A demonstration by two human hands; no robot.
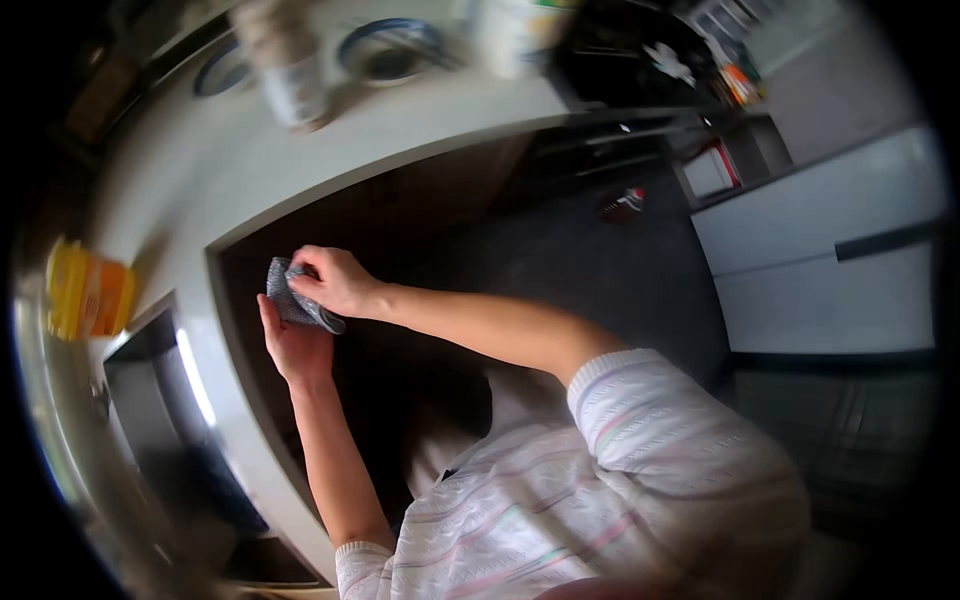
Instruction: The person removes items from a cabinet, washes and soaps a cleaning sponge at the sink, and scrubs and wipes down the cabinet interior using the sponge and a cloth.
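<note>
A folded grey cloth [281, 280] with a fine speckled weave is held between both hands, in front of the counter's inner edge. From above, my right hand [345, 284] pinches it with bent fingers and thumb. Below it, my left hand [301, 348] holds the cloth's lower side, its thumb sticking up along the left edge; the cloth partly hides the other left fingers. One corner of the cloth hangs down to the right, past the left hand.
A pale countertop [440, 120] curves around the left and back. On it stand a yellow tub [90, 292], a blurred bottle [292, 85] and a blue-rimmed bowl [392, 48]. A sink [175, 410] lies at left. White drawers [815, 265] stand at right.
</note>
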